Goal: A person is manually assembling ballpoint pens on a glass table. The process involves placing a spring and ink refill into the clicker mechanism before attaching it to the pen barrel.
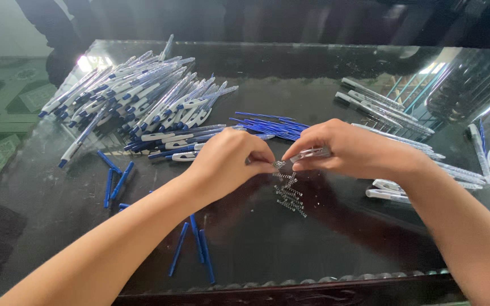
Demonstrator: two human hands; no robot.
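No packages, labels, signs or screens are in view.
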